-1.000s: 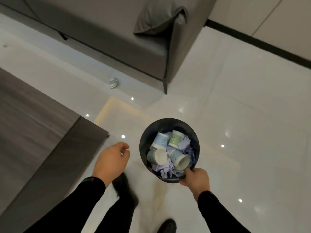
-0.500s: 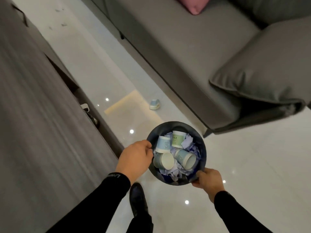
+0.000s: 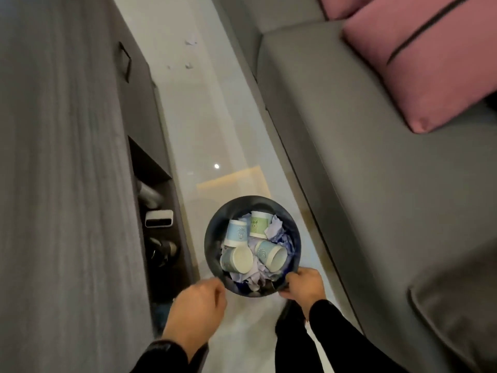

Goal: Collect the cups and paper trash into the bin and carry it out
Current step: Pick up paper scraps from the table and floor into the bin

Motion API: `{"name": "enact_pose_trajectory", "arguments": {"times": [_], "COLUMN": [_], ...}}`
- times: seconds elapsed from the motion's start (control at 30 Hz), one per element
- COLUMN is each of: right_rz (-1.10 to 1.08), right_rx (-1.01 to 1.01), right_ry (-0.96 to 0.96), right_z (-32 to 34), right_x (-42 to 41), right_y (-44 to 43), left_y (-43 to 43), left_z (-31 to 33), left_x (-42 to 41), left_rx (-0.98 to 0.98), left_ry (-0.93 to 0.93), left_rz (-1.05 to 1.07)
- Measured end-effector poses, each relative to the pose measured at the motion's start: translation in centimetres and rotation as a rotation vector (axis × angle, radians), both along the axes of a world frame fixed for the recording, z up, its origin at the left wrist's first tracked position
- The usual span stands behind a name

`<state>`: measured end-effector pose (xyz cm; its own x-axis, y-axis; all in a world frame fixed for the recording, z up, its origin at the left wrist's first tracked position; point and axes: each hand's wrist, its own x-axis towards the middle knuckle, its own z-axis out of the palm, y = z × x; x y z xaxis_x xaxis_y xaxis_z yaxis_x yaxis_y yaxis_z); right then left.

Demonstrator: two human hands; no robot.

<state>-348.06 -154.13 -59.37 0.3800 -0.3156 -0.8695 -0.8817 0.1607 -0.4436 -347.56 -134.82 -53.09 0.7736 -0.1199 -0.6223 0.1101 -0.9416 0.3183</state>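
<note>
A round dark bin (image 3: 212, 238) hangs in front of me above the glossy floor. Several paper cups lie in it: a blue cup (image 3: 236, 232), a green cup (image 3: 259, 224) and two cups on their sides (image 3: 239, 261). Crumpled pale purple paper (image 3: 274, 228) fills the gaps between them. My right hand (image 3: 304, 288) grips the near right rim. My left hand (image 3: 199, 305) is curled against the near left rim. Small paper scraps (image 3: 191, 41) lie on the floor far ahead.
A grey sofa (image 3: 349, 157) with a pink cushion (image 3: 430, 63) runs along the right. A dark wood table (image 3: 67, 157) with an open shelf (image 3: 158, 222) of small items lines the left. A narrow strip of white floor (image 3: 215, 117) lies between them.
My left hand came from free air to the bin's rim. The view swung left into the aisle between table and sofa. The loose cup on the floor is out of sight.
</note>
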Motion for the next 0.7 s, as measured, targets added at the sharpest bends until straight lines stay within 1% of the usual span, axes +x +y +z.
{"name": "enact_pose_trajectory", "arguments": {"times": [0.03, 0.07, 0.1, 0.13, 0.17, 0.23, 0.27, 0.33, 0.4, 0.47, 0.53, 0.63, 0.7], "right_rz": [0.062, 0.198, 0.187, 0.104, 0.084, 0.289, 0.326, 0.31, 0.367, 0.405, 0.411, 0.277, 0.244], "right_rx": [0.123, 0.016, 0.065, 0.119, 0.051, -0.051, -0.049, -0.066, -0.089, -0.056, -0.046, 0.019, 0.004], "right_ry": [-0.006, -0.152, -0.025, 0.046, 0.041, 0.056, 0.064, 0.046, 0.05, 0.053, 0.065, 0.119, 0.081], "right_z": [-0.4, -1.5, -2.2, -2.3, -3.6, -4.9, -6.0, -7.8, -9.9, -12.1, -13.9, -15.5, -16.3], "right_x": [3.1, 5.0, 6.9, 8.8, 10.2, 13.3, 14.3, 16.4, 17.8, 19.3, 20.2, 20.7, 20.4], "right_y": [-0.8, -1.3, -2.1, -2.2, -3.2, -4.0, -4.4, -5.2, -5.3, -4.8, -4.3, -4.0, -3.9], "left_y": [-0.7, -1.3, -1.8, -2.4, -3.0, -4.0, -4.3, -4.5, -4.2, -3.9, -3.4, -3.0, -2.7], "left_z": [-1.1, -2.3, -3.4, -4.5, -5.6, -7.5, -8.4, -10.4, -12.4, -14.5, -16.6, -19.4, -20.8], "left_x": [1.0, 2.1, 3.1, 4.1, 5.1, 7.2, 8.4, 11.0, 13.3, 15.2, 16.3, 16.6, 16.3], "left_rx": [0.016, 0.037, 0.063, 0.079, 0.079, 0.041, 0.02, -0.013, -0.035, -0.049, -0.048, -0.047, -0.029], "left_ry": [0.015, 0.035, 0.056, 0.069, 0.06, 0.012, -0.017, -0.043, -0.035, -0.033, -0.021, 0.014, 0.047], "left_rz": [0.035, 0.07, 0.092, 0.112, 0.149, 0.28, 0.356, 0.459, 0.475, 0.475, 0.496, 0.505, 0.521]}}
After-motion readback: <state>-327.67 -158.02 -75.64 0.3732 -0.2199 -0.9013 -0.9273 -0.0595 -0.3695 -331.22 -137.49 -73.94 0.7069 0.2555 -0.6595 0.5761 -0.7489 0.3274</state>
